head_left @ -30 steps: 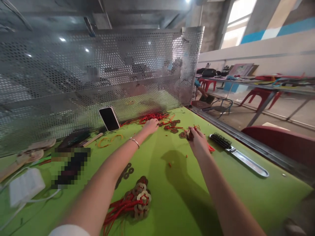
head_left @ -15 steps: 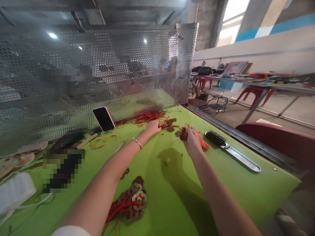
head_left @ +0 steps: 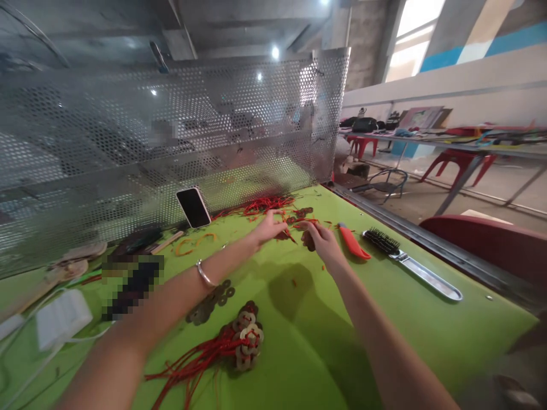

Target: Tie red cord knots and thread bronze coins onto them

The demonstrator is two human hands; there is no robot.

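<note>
My right hand point(head_left: 323, 244) is closed, thumb and forefinger pinching a red cord, with dark old-style coins point(head_left: 308, 241) hanging beneath the fingers. Just to its left, my left hand point(head_left: 268, 228) reaches in with thumb and forefinger apart, close to the red cord ends. More coins point(head_left: 304, 213) with red cord lie on the green tabletop point(head_left: 299, 353) just beyond both hands. Nearer to me sits a bundle of coins point(head_left: 248, 340) tied with long red cords point(head_left: 188, 364). Loose coins point(head_left: 205, 310) lie partly behind my left forearm.
An orange-red tool point(head_left: 354, 244) and a black-bristled hairbrush point(head_left: 404, 262) lie right of my hands. A tangle of red cords point(head_left: 267, 204) and a phone point(head_left: 194, 207) stand by the perforated metal screen point(head_left: 239, 131). A white charger point(head_left: 64, 319) with cables is at left.
My left hand has shifted nearer my right, and its fingers have come apart. My right hand has moved off the orange-red tool, exposing it. The view has shifted slightly.
</note>
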